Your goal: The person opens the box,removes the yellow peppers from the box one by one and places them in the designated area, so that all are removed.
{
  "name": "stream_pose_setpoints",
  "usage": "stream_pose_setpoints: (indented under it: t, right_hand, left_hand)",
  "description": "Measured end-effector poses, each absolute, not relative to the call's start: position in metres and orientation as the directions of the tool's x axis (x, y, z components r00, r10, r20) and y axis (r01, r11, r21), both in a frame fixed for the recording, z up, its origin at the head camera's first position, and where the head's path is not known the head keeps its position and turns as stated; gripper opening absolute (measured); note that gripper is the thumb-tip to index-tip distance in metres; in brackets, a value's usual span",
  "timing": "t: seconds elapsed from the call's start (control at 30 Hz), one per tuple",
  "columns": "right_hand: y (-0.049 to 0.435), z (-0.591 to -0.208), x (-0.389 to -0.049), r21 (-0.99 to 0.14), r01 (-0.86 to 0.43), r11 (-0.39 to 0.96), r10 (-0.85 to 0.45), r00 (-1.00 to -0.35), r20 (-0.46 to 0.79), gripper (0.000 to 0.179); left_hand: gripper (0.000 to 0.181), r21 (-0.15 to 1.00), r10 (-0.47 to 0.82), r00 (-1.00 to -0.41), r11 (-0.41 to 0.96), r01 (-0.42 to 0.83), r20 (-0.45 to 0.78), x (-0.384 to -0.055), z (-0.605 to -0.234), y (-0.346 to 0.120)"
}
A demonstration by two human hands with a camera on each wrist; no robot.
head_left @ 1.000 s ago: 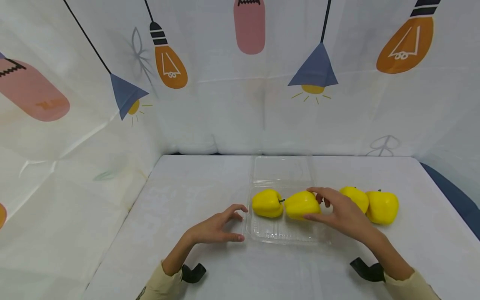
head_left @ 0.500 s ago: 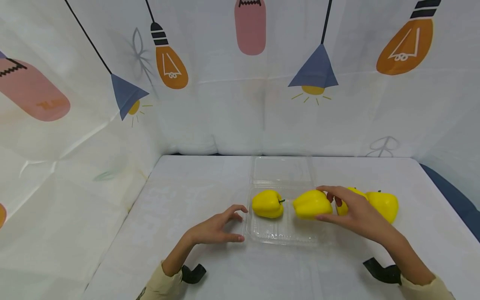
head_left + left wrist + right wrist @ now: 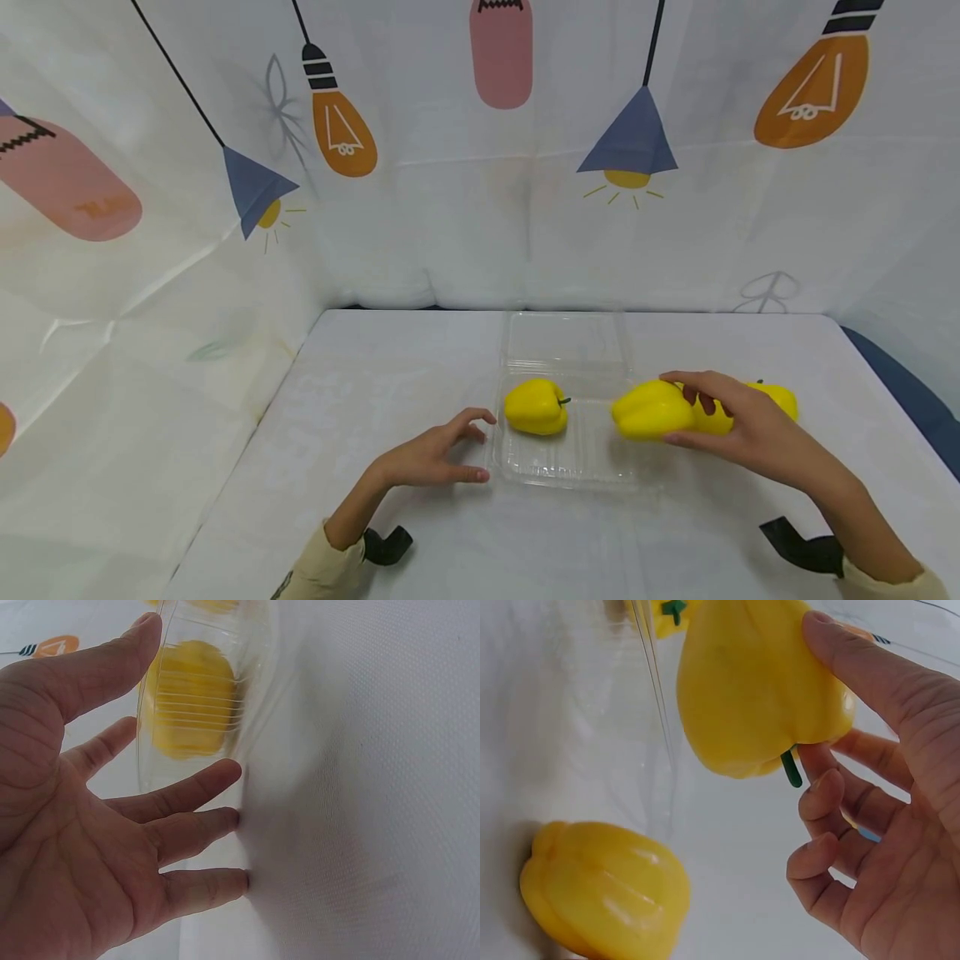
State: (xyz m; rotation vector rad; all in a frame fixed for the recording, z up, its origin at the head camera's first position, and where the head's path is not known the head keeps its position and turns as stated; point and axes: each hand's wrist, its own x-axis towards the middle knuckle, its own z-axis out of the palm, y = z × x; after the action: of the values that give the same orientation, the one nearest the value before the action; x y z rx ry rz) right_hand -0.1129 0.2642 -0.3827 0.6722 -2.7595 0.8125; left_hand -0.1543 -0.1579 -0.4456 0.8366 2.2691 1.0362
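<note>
My right hand (image 3: 761, 433) pinches a yellow bell pepper (image 3: 651, 411) between thumb and fingers, above the right side of a clear plastic clamshell container (image 3: 592, 458). In the right wrist view this bell pepper (image 3: 742, 682) is raised, its green stem pointing down toward the curled fingers. Another yellow bell pepper (image 3: 536, 407) lies on its side in the container's left half. Beside the container's left wall rests my left hand (image 3: 431, 456), holding nothing. The left wrist view shows its fingers (image 3: 195, 892) spread, with several fingertips down at the white tabletop.
Two more yellow bell peppers stand right of the container, one (image 3: 712, 421) largely behind my right hand, the other (image 3: 780, 398) partly hidden. The container's lid (image 3: 566, 340) lies folded back toward the printed curtain (image 3: 450, 217) behind the table.
My right hand has lifted the bell pepper from beside the other one in the container and carried it rightward. The left hand has stayed in place.
</note>
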Motion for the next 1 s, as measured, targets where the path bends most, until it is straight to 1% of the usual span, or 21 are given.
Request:
stream_pose_setpoints:
  t: [0.27,0.43,0.77,1.0]
  right_hand:
    - [0.28,-0.38,-0.109,-0.481,-0.517,0.708,-0.41,-0.856,0.316,0.067]
    - [0.288,-0.381,-0.108,-0.47,-0.543,0.696,-0.438,-0.84,0.322,0.069]
    - [0.301,-0.383,-0.099,-0.434,-0.499,0.75,-0.409,-0.866,0.289,0.067]
    - [0.308,-0.388,-0.094,-0.447,-0.484,0.753,-0.409,-0.875,0.258,0.068]
  left_hand:
    - [0.07,0.789,0.699,-0.688,0.528,0.314,-0.194,-0.155,-0.445,-0.158]
    - [0.069,0.788,0.694,-0.692,0.533,0.308,-0.199,-0.155,-0.446,-0.158]
    - [0.071,0.788,0.692,-0.692,0.536,0.302,-0.206,-0.153,-0.443,-0.158]
    - [0.071,0.792,0.697,-0.689,0.528,0.308,-0.197,-0.153,-0.443,-0.158]
